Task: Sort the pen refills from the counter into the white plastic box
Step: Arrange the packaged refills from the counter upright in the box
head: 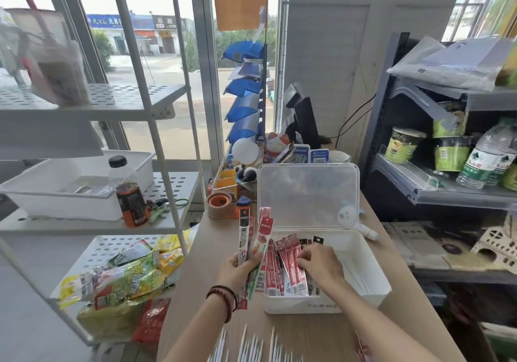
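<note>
Red refill packs stand in the left part of the white plastic box on the desk. The right hand is inside the box, fingers pinching them. Just left of the box, the left hand holds a refill bundle upright, fingers curled round it.

Counter: light wood grain. Directly on it: white box at centre, lid upright; loose white refills at the near edge; tape roll left of the lid; clear organiser behind the roll; QR stands, mug and terminal at the far end
</note>
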{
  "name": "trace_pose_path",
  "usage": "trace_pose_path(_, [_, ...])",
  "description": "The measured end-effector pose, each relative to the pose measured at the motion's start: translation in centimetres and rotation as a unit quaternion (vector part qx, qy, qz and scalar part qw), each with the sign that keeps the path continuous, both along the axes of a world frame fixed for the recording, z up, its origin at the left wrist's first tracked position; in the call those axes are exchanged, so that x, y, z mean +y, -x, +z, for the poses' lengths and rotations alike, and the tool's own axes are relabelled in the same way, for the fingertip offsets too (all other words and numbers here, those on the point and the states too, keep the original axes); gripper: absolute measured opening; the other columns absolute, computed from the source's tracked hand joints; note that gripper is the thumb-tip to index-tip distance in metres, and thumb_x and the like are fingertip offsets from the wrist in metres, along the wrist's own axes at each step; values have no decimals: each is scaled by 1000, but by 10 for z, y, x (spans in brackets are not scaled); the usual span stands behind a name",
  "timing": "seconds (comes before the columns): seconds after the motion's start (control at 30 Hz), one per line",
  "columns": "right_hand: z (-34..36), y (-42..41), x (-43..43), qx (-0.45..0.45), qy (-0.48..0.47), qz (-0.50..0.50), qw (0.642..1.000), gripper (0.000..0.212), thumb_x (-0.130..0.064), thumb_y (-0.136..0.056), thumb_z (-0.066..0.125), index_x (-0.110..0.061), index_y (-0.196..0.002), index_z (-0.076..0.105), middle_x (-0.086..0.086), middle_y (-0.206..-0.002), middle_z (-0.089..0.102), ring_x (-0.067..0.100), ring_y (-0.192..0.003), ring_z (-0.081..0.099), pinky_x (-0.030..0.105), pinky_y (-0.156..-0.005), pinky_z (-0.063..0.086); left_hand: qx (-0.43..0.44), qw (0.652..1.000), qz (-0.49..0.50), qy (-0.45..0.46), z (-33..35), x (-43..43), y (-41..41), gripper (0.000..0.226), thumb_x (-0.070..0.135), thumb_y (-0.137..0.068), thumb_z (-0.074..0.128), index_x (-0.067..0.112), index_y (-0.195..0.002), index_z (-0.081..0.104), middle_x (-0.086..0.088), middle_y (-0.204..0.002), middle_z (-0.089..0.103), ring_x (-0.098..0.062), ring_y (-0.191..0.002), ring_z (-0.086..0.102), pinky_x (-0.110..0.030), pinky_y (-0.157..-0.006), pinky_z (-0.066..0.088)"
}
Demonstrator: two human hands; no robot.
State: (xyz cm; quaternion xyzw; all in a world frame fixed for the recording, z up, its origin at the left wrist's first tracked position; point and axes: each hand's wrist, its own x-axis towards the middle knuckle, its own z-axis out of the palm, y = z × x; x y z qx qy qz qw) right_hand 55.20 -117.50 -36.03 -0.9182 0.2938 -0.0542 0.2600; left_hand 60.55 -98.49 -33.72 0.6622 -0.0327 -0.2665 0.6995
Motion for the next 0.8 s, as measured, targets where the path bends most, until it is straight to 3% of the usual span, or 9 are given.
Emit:
trace_pose_path(0.13, [14,-2,-4,-29,-27,17,999,16,-39,-86,69,-27,-95,74,-13,-93,70,4,-84,63,19,-68,46,0,1000,-5,2,8,-3,-4,15,18,-83,68,11,-96,64,-4,-76,73,-11,-57,69,-19,-49,52])
trace_pose_path(0.2, [19,0,-3,-83,-162,47,982,19,-38,-85,71,-25,-98,73,-13,-92,70,5,-86,64,16,-72,47,-2,1000,-5,3,10,-7,-4,14,17,-84,67,10,-96,64,-4,-77,72,-10,-56,69,-18,-48,51])
trace_pose_path(0.27, [20,7,5,-106,-350,73,928,24,-37,-84,70,-22,-104,71,-7,-97,72,9,-86,67,20,-70,51,4,1000,-5,-1,8,-12,-1,14,16,-84,67,9,-96,64,-5,-77,71,-10,-55,68,-18,-48,52])
trace_pose_path(0.33, [13,14,14,-105,-432,84,892,31,-37,-85,68,-20,-110,69,-2,-104,73,13,-88,69,23,-69,54,11,1000,-17,-18,2,-17,4,17,18,-83,68,8,-97,66,-5,-78,72,-13,-60,69,-20,-52,53])
trace_pose_path(0.43, [5,21,20,-118,-465,87,873,32,-34,-88,65,-17,-115,66,1,-107,73,11,-89,70,21,-67,52,-11,999,-16,-38,-7,-23,13,22,20,-79,72,8,-97,68,-3,-76,73,-14,-63,68,-22,-56,54])
trace_pose_path(0.53, [6,23,18,-127,-487,88,859,32,-32,-89,65,-17,-117,65,-2,-102,73,8,-85,70,20,-65,51,-59,996,-7,-70,-11,-26,15,31,36,-63,77,17,-87,70,-1,-76,74,-18,-71,70,-31,-69,57])
trace_pose_path(0.63, [7,25,17,-137,-503,83,849,34,-29,-86,69,-14,-116,65,-1,-102,73,9,-85,70,21,-65,52,-77,993,-8,-90,-14,-30,13,18,35,-70,78,24,-82,69,-2,-79,75,-22,-77,71,-38,-76,58])
trace_pose_path(0.7, [6,24,14,-147,-500,72,851,35,-26,-83,73,-13,-115,64,2,-106,73,13,-90,71,25,-70,53,-80,992,-5,-92,-15,-33,11,15,32,-74,76,24,-85,69,0,-79,74,-19,-77,71,-34,-74,58])
trace_pose_path(0.8, [6,24,8,-160,-503,50,848,42,-19,-79,78,-12,-118,62,5,-107,72,18,-93,72,30,-74,57,-86,992,-13,-89,-12,-38,10,16,28,-77,74,23,-90,66,7,-78,71,-8,-71,68,-14,-56,52])
